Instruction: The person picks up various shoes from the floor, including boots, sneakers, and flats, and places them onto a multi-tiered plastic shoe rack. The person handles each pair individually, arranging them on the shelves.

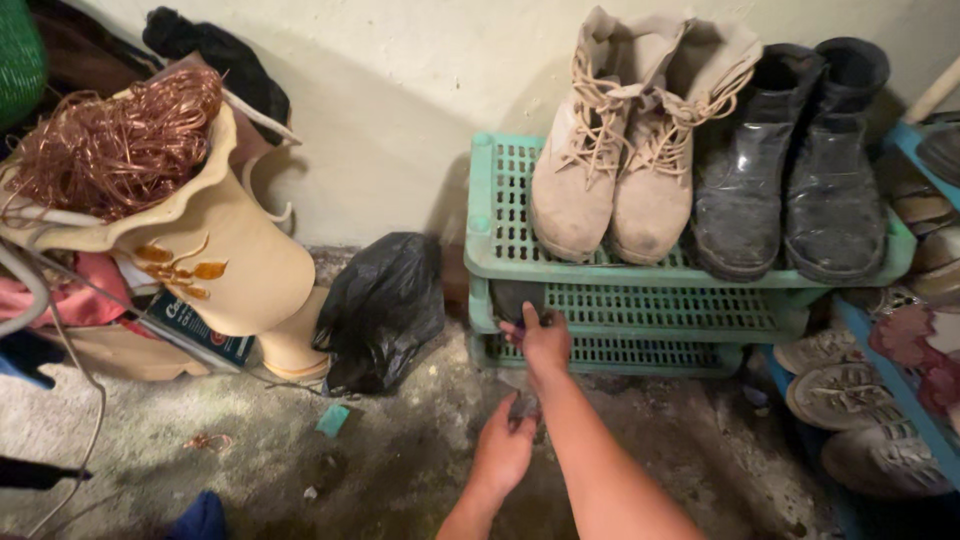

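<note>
Right hand [543, 342] reaches into the green shoe rack [640, 310], fingers closed on a dark item there; left hand [503, 452] pinches something small below.

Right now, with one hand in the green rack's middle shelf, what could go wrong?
1. The right hand pulling at the green plastic slatted shoe rack might jolt it; the tan lace-up boots and black rubber boots on top could topple.
2. The left hand could lose its small dark item.
</note>
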